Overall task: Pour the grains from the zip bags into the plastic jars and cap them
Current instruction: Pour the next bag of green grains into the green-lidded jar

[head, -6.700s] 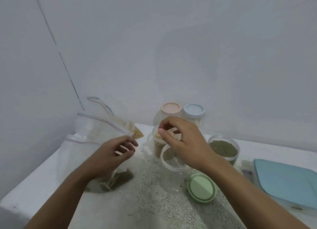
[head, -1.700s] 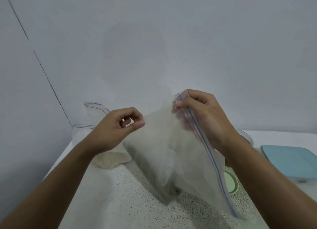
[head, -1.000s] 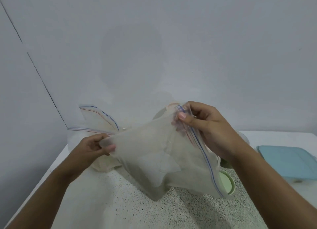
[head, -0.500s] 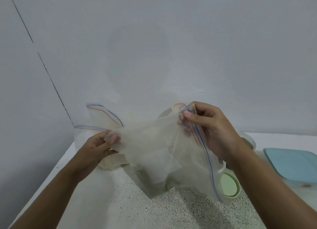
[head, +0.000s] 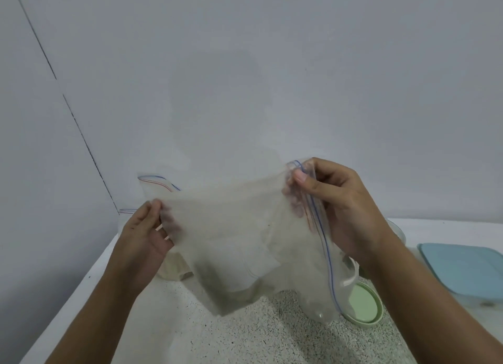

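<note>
Head view. A clear plastic zip bag (head: 239,244), its film cloudy, is held stretched in the air above the speckled grey bench (head: 245,336), between the two hands. The left hand (head: 144,238) pinches the bag's left corner: its fingers (head: 152,209) are pressed together on the film, some of them showing dimly through it. The right hand (head: 343,208) pinches the upper right corner at the blue-and-red zip strip, thumb in front and fingers (head: 326,170) curled round behind. The zip strip runs down and to the right from this grip. The bag's lower corner hangs just above the bench and shows a darker patch; whether grain lies there cannot be told. A round pale-green lid (head: 363,305) lies flat on the bench, below the right wrist and partly behind the bag. More clear zip bags (head: 155,182) stand against the grey wall (head: 272,77) behind the left hand. A light-blue rectangular lid (head: 462,268) lies at the right edge.
</note>
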